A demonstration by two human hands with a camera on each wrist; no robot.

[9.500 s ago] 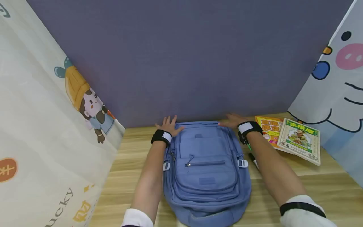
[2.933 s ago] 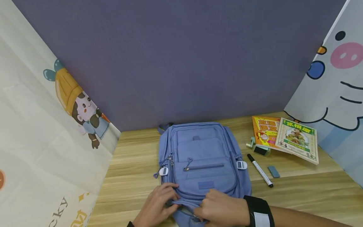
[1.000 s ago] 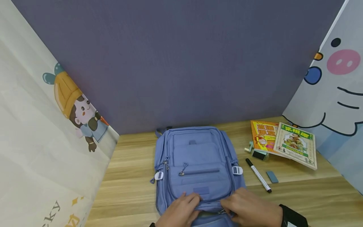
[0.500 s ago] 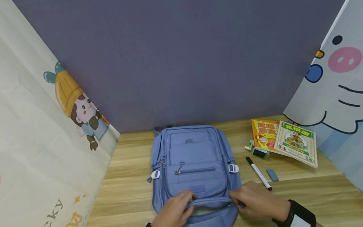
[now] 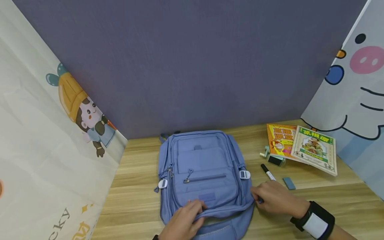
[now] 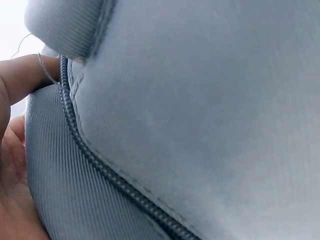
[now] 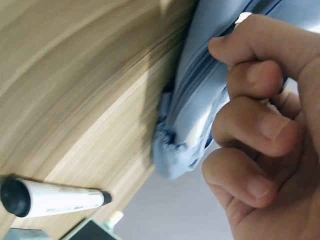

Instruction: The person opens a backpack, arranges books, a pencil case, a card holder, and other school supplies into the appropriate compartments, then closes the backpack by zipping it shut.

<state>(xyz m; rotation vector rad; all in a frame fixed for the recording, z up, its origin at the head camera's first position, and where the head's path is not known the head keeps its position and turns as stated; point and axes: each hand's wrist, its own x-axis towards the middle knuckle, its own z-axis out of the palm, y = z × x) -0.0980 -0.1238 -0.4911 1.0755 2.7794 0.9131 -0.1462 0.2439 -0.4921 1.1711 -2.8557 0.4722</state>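
Note:
A blue backpack [image 5: 201, 160] lies on its back on the wooden table, its lower end toward me. Along that end a zipped compartment gapes, showing a pale inside. My left hand [image 5: 183, 220] grips the fabric at the gap's upper lip; in the left wrist view its fingers [image 6: 25, 80] hold the cloth beside the zipper teeth [image 6: 115, 180]. At the bag's lower right side, my right hand [image 5: 276, 199] has curled fingers and pinches the zipper pull [image 5: 260, 200], mostly covered by the hand. The right wrist view shows those curled fingers [image 7: 255, 130] against the bag's side.
Right of the bag lie a black-capped white marker [image 5: 268, 172], partly behind my right hand, and a blue-grey eraser [image 5: 289, 183]. Beyond them are a small green item with a dark panel [image 5: 276, 160] and two overlapping books [image 5: 315, 150]. A grey panel [image 5: 195, 66] stands behind.
Both hands have left the bag's top and come to its lower end. The zipper there has been drawn open rightward, and my right hand has travelled round the bag's right side. The bag shifted slightly left.

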